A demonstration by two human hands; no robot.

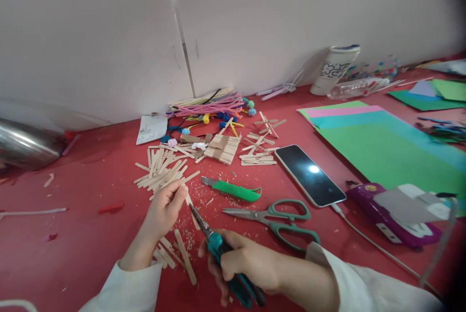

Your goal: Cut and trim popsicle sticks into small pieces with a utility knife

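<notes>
My left hand [165, 207] pinches a wooden craft stick [188, 200] just above the red table [83, 244]. My right hand [247, 263] is closed round the teal handles of a pair of pliers [218, 246], whose dark jaws reach up to the stick at my left fingertips. Cut stick pieces [182, 254] and wood shavings lie under and between both hands. A loose pile of whole craft sticks [163, 169] lies just beyond my left hand.
Green-handled scissors [276, 217] and a green utility knife [235, 189] lie right of the hands. Farther right are a phone [309, 174] on a cable, a purple glue gun [393, 217] and coloured paper sheets [386, 147]. Pipe cleaners [209, 107], a white cup [333, 69] and white partition boards [109, 45] are behind.
</notes>
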